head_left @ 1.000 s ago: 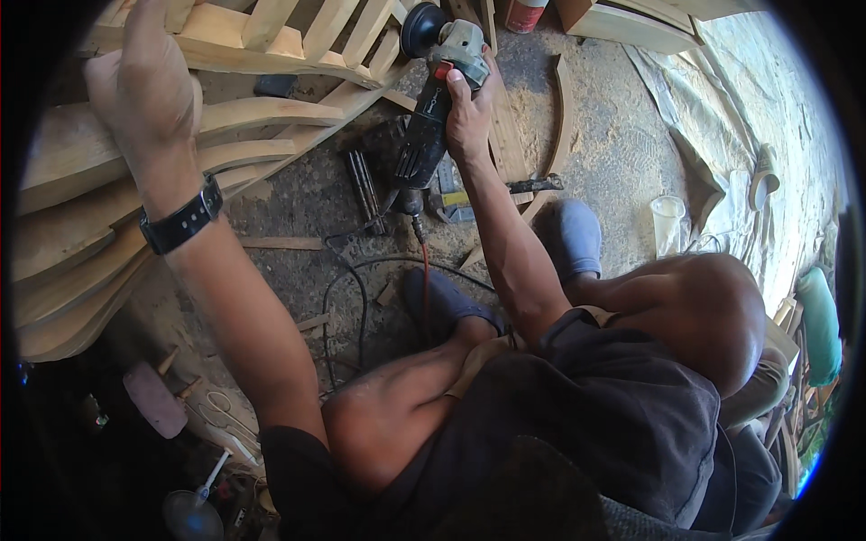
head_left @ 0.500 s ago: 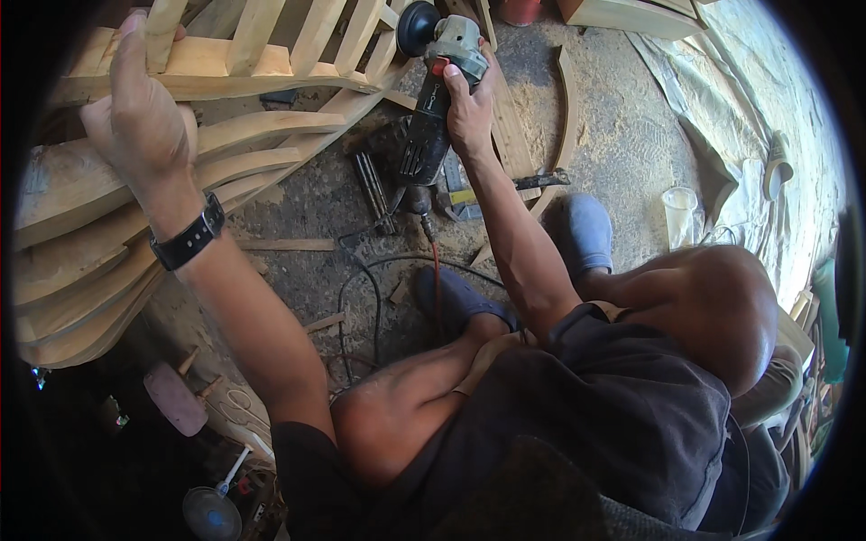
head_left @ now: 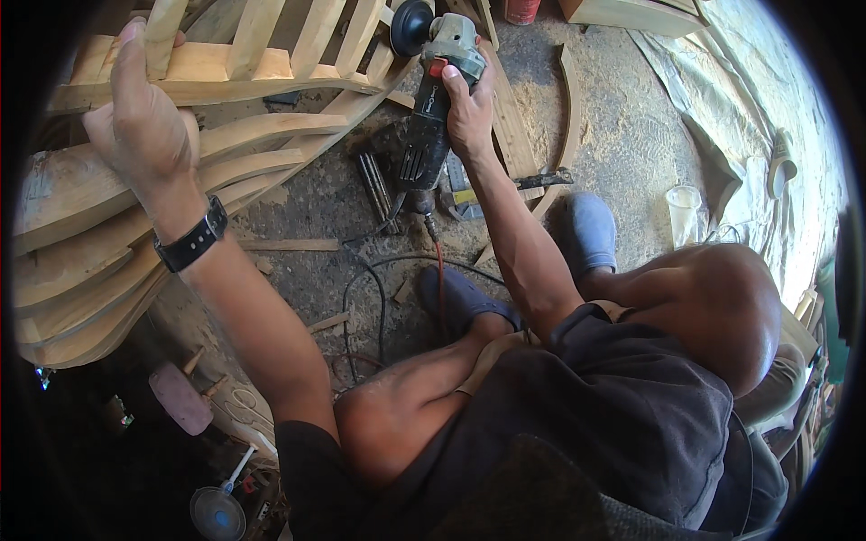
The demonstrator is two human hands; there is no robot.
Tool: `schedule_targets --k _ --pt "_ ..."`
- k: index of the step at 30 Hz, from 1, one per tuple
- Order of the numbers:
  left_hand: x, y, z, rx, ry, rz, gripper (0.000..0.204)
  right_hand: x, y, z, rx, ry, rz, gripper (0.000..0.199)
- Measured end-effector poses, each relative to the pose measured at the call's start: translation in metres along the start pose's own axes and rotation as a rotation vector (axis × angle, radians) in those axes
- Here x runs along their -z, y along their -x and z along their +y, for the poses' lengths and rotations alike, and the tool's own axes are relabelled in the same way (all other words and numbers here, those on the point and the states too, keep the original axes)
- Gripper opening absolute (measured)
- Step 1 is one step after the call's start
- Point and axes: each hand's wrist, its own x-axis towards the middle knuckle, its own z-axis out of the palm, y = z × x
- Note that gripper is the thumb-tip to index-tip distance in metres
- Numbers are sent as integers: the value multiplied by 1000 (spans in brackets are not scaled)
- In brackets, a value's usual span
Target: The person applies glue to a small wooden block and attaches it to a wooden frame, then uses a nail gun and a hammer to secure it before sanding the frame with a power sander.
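My right hand (head_left: 471, 113) is wrapped round an angle grinder (head_left: 424, 149) with a black and grey body and a red switch. A dark round pad (head_left: 411, 27) on its head is close to the end of a slatted wooden frame (head_left: 212, 86); whether they touch I cannot tell. At the upper left, my left hand (head_left: 149, 126), with a black watch on the wrist, grips that frame at an upright slat (head_left: 163, 41). One digit stretches along the slat and a fingertip shows on its far side. The other fingers are partly hidden.
Curved wooden pieces (head_left: 81, 261) are stacked at the left. An orange cord (head_left: 440, 270) and a black cable (head_left: 347, 311) run over the dusty floor near my shoes. A mallet (head_left: 180, 397), a small fan (head_left: 217, 512) and a plastic cup (head_left: 683, 212) stand or lie around.
The grinder's pad has shifted slightly left along the frame's end. My left hand keeps its grip, and the whole view has drifted a little.
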Motion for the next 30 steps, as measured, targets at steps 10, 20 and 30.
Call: schedule_targets --k 10,20,30 --pt "-2 1 2 16 24 1 31 2 3 4 3 -4 4 83" --pt "1 -2 -1 -20 54 9 32 -1 6 6 -11 -36 -39 83" --pt "-3 0 4 26 49 26 31 1 12 3 25 31 -6 77"
